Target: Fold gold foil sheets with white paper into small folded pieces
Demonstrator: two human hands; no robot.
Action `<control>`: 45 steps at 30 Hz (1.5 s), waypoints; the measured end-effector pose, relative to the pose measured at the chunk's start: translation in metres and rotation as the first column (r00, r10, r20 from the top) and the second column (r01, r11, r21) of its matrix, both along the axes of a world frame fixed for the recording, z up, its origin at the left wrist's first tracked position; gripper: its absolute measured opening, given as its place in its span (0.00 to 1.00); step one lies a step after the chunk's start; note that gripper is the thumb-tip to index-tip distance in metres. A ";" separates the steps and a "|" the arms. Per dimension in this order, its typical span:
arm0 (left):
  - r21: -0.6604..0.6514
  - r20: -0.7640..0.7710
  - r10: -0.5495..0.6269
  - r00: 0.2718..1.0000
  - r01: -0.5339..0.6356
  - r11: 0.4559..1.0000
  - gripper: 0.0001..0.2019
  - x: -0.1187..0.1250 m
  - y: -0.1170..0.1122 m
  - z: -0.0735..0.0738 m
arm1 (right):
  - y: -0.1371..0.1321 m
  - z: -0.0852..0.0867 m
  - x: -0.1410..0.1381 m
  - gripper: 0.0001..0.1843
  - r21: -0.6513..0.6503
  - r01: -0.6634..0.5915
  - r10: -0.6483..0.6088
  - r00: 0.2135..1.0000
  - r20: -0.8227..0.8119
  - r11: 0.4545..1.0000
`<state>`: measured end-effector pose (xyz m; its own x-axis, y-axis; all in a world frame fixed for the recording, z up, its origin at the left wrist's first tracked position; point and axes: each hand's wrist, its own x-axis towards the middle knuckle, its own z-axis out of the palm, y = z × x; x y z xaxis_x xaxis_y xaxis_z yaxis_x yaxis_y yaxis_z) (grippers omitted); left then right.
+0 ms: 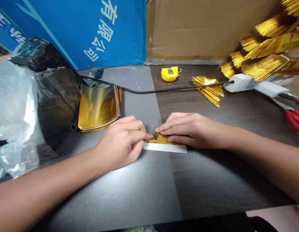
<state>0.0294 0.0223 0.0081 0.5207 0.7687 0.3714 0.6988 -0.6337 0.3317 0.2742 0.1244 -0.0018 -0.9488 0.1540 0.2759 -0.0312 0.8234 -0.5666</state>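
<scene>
A small sheet of gold foil paper [161,139], partly folded, with a white strip along its near edge, lies on the table between my hands. My left hand [126,138] is curled, its index fingertip pressed onto the left part of the fold. From the other side, my right hand [188,129] grips the sheet, fingers close together at the upper fold and thumb by the right end. Both palms face down, and they cover parts of the paper. Left of my left hand sits a stack of gold foil sheets [98,108].
A yellow tape measure [170,74] and a small pile of folded gold papers [208,90] lie behind. A black cable [149,91] crosses to a white power strip [243,82]. Bundled gold papers [265,66] rise at right. Plastic bags [16,106] fill the left; boxes [183,29] stand behind.
</scene>
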 end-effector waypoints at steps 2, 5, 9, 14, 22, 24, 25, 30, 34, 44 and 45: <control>0.006 -0.004 -0.017 1.000 0.017 1.000 0.15 0.001 -0.001 0.000 | 0.000 0.001 0.000 0.13 0.002 0.014 -0.014 1.000 0.012 1.000; 0.004 -0.015 -0.037 0.999 0.038 0.999 0.14 0.001 -0.001 -0.001 | -0.001 0.001 0.000 0.13 -0.001 0.023 -0.023 0.999 0.029 1.000; 0.017 -0.032 -0.052 0.998 0.052 0.998 0.14 0.002 -0.001 -0.002 | -0.001 0.002 0.000 0.13 -0.007 0.015 -0.015 1.000 0.023 1.000; 0.016 -0.047 -0.060 0.997 0.061 0.998 0.13 0.003 -0.002 -0.002 | 0.000 0.002 0.000 0.13 -0.007 0.018 -0.017 1.000 0.018 1.000; 0.024 -0.076 -0.057 0.995 0.059 0.998 0.13 0.003 -0.003 -0.001 | -0.001 0.001 0.001 0.13 -0.016 0.032 -0.032 0.999 0.035 0.999; 0.033 -0.083 -0.051 0.995 0.054 0.998 0.13 0.003 -0.003 -0.003 | -0.001 0.001 0.001 0.13 -0.010 0.039 -0.038 0.998 0.042 0.999; 0.040 -0.083 -0.045 0.996 0.049 0.998 0.13 0.003 -0.003 -0.004 | -0.001 0.001 0.001 0.13 -0.007 0.040 -0.040 0.998 0.043 0.999; 0.055 -0.103 -0.035 0.994 0.041 0.998 0.12 0.003 -0.005 -0.008 | -0.001 0.002 0.001 0.13 0.005 0.043 -0.043 0.998 0.042 0.999; 0.073 -0.136 -0.032 0.990 0.043 0.996 0.13 0.004 -0.005 -0.005 | 0.000 0.002 0.001 0.14 0.014 0.049 -0.050 0.997 0.054 0.999; 0.044 -0.097 -0.040 0.995 0.044 0.998 0.13 0.004 -0.003 -0.003 | 0.000 0.000 0.001 0.14 0.034 0.043 -0.044 0.998 0.040 0.998; 0.048 -0.097 -0.040 0.994 0.045 0.998 0.12 0.004 -0.003 -0.003 | 0.000 0.000 0.001 0.13 0.028 0.045 -0.046 0.998 0.041 0.999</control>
